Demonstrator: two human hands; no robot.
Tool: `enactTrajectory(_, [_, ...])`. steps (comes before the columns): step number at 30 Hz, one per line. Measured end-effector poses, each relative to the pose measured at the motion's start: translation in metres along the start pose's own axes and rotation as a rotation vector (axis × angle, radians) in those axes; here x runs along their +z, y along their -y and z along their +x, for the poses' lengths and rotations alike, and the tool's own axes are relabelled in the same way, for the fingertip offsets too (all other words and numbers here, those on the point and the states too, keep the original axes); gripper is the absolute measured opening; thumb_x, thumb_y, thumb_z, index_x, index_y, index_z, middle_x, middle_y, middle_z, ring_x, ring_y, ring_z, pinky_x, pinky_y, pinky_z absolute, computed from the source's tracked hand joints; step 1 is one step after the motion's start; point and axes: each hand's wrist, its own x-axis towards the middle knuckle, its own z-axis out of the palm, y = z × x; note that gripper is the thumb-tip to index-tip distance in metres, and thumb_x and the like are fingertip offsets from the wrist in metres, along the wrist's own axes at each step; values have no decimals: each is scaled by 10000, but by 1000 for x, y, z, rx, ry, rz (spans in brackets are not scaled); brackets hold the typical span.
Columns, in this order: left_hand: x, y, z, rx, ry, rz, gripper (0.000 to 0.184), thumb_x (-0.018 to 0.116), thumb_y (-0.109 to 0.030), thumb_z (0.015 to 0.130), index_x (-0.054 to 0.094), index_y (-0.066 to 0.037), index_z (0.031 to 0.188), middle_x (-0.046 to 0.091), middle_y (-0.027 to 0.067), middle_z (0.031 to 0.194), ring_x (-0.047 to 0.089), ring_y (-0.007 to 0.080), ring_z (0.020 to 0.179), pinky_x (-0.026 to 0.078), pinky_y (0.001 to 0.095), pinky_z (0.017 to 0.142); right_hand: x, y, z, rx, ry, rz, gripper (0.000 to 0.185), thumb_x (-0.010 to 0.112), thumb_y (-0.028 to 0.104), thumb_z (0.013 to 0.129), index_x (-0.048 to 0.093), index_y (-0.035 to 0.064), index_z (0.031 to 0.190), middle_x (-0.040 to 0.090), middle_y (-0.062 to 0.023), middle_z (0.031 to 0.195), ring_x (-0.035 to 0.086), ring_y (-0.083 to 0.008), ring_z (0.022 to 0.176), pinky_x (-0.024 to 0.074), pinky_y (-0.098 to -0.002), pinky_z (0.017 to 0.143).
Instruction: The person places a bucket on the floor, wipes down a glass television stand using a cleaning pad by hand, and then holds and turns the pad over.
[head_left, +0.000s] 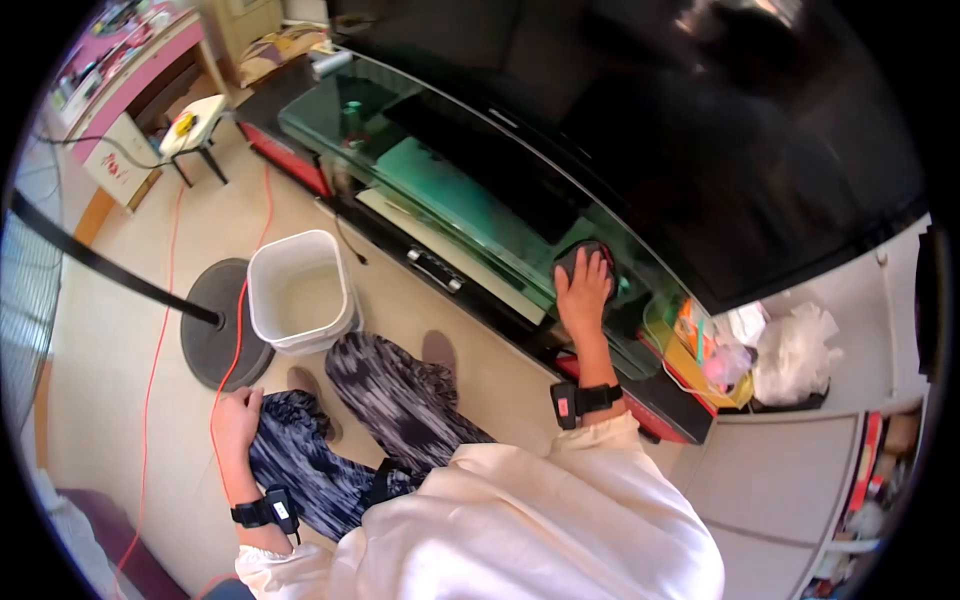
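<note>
My right hand [584, 290] lies palm down with its fingers spread on a dark, rounded pad or folded cloth [567, 262] with a reddish edge. That dark thing rests on the glass top [625, 240] of a low TV stand, and my palm covers part of it. Beside my left knee is my left hand [238, 418]. Its fingers are foreshortened and partly hidden, so their pose is unclear. A red cord [222, 405] runs close by this hand. In front of my feet stands a white plastic bin [300, 340], its inside facing up at me.
A large dark television [720, 140] stands over the glass. A fan's round base [215, 345] and pole sit left of the bin. Cords cross the floor [135, 290]. A small stool [195, 125] is farther back; plastic bags [800, 350] and a cabinet [775, 470] are at right.
</note>
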Motion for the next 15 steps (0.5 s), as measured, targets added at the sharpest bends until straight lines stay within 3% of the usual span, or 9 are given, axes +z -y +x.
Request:
enactTrajectory(2, [0,3,-3,3,-28,-16,314,553,-356,828,675,-67,843,629,194,767,603,367,740,464,426,680,-10,28,-15,-191,25,63,564,477,368,892,355,53,1343,319,-233,1387,272,-398,1291,214,-521,1039])
enactTrajectory(5, [-3,1,-7,-24,-54,-81,330,558,-353,837,673,-45,871,631,200,782,613,357,752,468,412,692,-20,15,-25,-280,12,63,567,525,327,876,354,58,1345,342,-213,1377,295,-381,1285,223,-508,1038])
enactTrajectory(12, [0,9,-5,-27,-66,-159,267,578,-299,826,669,-50,861,642,183,816,620,340,776,475,395,712,-17,-75,-19,108,-53,-70,519,450,363,915,381,73,1341,346,-197,1391,325,-364,1279,250,-507,1026])
enactTrajectory(13, [-1,9,-6,-51,-76,-158,267,578,-299,826,669,-50,861,642,183,816,620,340,776,475,395,712,-17,-76,-17,87,-46,-56,519,450,363,915,381,73,1341,346,-197,1391,325,-364,1279,250,-507,1026])
enactTrajectory(15, [-3,0,-5,89,-174,-303,219,569,-239,838,668,-60,916,650,168,865,629,323,789,485,372,738,-11,-62,-16,10,-24,-59,509,438,359,922,380,74,1341,348,-197,1389,316,-364,1284,247,-506,1029])
